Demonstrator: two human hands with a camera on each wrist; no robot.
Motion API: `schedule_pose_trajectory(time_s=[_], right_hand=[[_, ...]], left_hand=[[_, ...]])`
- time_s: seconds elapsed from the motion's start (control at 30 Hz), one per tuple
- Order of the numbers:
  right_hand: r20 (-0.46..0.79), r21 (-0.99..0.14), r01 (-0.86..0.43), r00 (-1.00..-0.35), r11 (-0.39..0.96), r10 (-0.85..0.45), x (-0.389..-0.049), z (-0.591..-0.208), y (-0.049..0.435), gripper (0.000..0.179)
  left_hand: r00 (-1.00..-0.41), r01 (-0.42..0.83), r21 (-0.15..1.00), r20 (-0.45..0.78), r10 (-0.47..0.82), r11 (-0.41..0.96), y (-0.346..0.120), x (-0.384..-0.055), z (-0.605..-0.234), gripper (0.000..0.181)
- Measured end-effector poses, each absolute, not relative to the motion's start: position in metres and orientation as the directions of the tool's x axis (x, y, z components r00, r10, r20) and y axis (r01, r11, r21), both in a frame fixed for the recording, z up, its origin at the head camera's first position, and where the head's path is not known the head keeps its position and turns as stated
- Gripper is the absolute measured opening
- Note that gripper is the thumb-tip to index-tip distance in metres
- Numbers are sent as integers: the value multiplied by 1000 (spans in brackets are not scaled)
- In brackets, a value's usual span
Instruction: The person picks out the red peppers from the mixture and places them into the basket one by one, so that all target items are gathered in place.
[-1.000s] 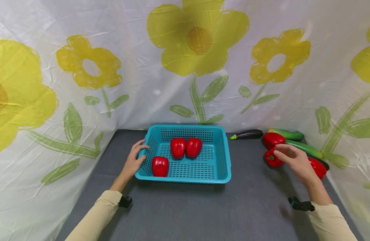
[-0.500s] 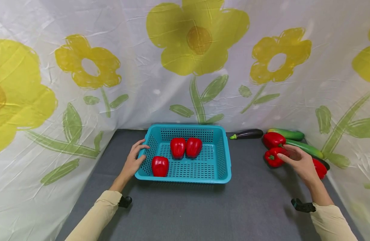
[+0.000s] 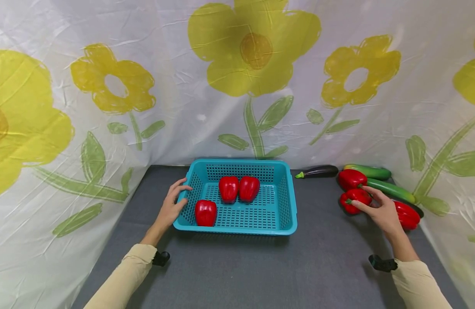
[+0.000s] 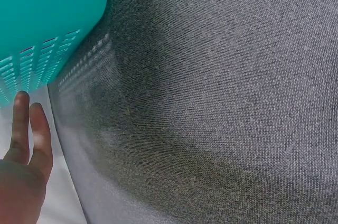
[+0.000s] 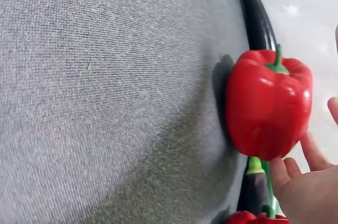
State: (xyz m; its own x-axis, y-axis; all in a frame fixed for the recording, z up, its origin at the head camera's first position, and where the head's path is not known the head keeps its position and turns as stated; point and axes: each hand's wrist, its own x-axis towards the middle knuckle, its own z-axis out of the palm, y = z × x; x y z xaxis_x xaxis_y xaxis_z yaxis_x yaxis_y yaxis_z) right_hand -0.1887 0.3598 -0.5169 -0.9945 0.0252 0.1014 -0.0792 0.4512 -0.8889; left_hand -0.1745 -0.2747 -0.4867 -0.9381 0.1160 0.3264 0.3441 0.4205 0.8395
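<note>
A blue perforated plastic basket (image 3: 237, 231) sits on the dark cloth-covered table with three red bell peppers (image 3: 228, 189) inside. My left hand (image 3: 173, 201) rests at its left rim, fingers spread along the edge; two fingers (image 4: 21, 123) show beside the basket wall in the left wrist view. At the right, my right hand (image 3: 382, 212) reaches over a red bell pepper (image 5: 269, 105) with a green stem. Its thumb and fingers spread about the pepper, and some fingertips (image 5: 290, 167) meet the pepper's blunt end in the right wrist view.
A second red pepper (image 3: 351, 179) lies just behind, and another red pepper (image 3: 407, 215) lies right of my right hand. An eggplant (image 3: 318, 171) and green cucumber-like vegetables (image 3: 369, 172) lie along the back. A flowered white curtain (image 3: 257, 120) hangs behind and beside the table.
My right hand has come down and shifted slightly, its thumb now overlapping the front pepper, uncovering more of the right-hand pepper. My left hand and the basket have stayed put.
</note>
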Motion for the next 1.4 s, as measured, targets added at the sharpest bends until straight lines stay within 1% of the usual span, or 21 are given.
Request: schedule_pose_trajectory(time_s=[0.13,0.3,0.53,0.73,0.97,1.1,1.2,1.3,1.4], right_hand=[[118,-881,-84,-992,465,45,-192,-520,356,65],[113,-890,-66,-990,451,78,-193,-521,350,62],[131,-878,-74,-988,472,88,-199,-531,355,61],[148,-886,-82,-983,456,109,-204,-536,355,59],[116,-901,-49,-984,430,132,-201,-529,353,57],[138,-909,-71,-981,410,135,-196,-522,348,52],[162,-907,-89,-976,412,145,-195,-521,346,49],[153,-924,-87,-977,373,152,-196,-523,347,47],[119,-960,-79,-983,269,138,-197,-526,348,47]], left_hand=[[-936,349,838,332,114,419,-274,-174,-487,33],[-935,352,839,333,118,415,-275,-176,-488,33],[-937,346,838,327,120,422,-276,-177,-489,33],[-940,337,831,320,115,442,-276,-176,-487,33],[-941,335,842,317,115,424,-275,-174,-486,33],[-941,335,839,318,113,429,-277,-178,-491,33],[-938,342,837,327,110,427,-282,-183,-501,34],[-936,346,832,334,107,434,-288,-189,-513,35],[-935,348,826,337,106,444,-291,-192,-521,36]])
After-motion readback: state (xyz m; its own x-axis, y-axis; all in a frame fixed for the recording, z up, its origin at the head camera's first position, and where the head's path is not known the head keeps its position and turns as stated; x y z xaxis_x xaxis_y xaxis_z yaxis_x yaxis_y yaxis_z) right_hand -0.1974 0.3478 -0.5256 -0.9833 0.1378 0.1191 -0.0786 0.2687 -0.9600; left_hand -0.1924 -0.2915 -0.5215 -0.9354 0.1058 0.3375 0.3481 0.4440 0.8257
